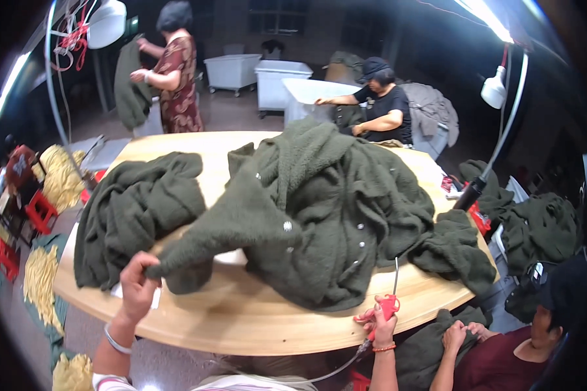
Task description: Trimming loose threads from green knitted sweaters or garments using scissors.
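Note:
A dark green fuzzy garment [319, 215] with round metallic buttons lies heaped across the middle of the wooden table [241, 322]. My left hand [139, 287], at the table's near left, pinches one end of it and pulls that part out taut. In my right hand [379, 326], at the near edge, is a red air blow gun [389, 306]. Its thin metal nozzle points up toward the garment's lower edge, and a hose trails from its handle. A second green garment heap [140, 208] rests on the left of the table, just beyond my left hand.
A co-worker [515, 345] handles green cloth close by at the lower right. Two more people [385, 104] work beyond the table. Lamp poles [502, 137] rise at both sides. White bins [284, 81], red stools [41, 212] and yellow cloth piles [62, 176] stand around.

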`<state>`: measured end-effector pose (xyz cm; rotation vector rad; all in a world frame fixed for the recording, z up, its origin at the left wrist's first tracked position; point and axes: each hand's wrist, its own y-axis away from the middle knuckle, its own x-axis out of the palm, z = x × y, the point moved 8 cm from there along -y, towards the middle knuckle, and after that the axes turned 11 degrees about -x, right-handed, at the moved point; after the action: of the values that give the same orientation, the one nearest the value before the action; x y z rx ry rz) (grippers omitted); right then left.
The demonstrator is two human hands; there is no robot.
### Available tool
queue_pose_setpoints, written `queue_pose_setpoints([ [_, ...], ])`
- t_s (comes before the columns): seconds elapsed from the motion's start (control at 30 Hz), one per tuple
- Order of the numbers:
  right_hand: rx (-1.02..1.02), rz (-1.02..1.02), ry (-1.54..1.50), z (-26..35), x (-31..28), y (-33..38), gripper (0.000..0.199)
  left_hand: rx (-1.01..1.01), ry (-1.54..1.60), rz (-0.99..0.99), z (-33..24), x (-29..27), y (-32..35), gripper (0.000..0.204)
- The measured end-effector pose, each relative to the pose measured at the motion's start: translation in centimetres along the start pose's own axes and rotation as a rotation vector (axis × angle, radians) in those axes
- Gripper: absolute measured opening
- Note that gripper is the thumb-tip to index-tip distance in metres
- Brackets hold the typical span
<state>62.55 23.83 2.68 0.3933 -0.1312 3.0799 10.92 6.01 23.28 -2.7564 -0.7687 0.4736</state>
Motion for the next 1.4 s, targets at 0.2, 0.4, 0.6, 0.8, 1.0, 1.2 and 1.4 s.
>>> queue_pose_setpoints([
  [0.2,-0.059,0.192,0.24,3.0,7.2,0.9,0.036,-0.191,-0.535,0.16,7.4,-0.1,9.5,0.024],
  [0.4,-0.143,0.288,0.286,6.2,12.1,1.7,0.036,-0.152,-0.708,0.316,6.1,2.6,5.3,0.029],
  [0.6,-0.112,0.409,0.335,5.3,13.7,3.8,0.034,0.266,-0.566,0.065,0.4,9.7,-3.6,0.043],
  [0.8,-0.06,0.544,0.19,4.3,17.4,5.7,0.042,-0.374,-0.273,0.121,14.3,14.3,-8.6,0.066],
  [1.0,-0.159,0.705,0.105,2.7,24.3,3.2,0.049,-0.476,0.752,0.389,12.2,16.4,-5.2,0.037],
  [1.2,-0.255,0.872,0.191,1.1,28.4,4.3,0.048,-0.519,0.725,0.375,9.6,16.4,-2.2,0.03],
  [1.4,-0.102,0.572,0.214,1.0,21.4,4.0,0.041,-0.567,0.596,0.096,14.4,15.7,-2.5,0.043],
])
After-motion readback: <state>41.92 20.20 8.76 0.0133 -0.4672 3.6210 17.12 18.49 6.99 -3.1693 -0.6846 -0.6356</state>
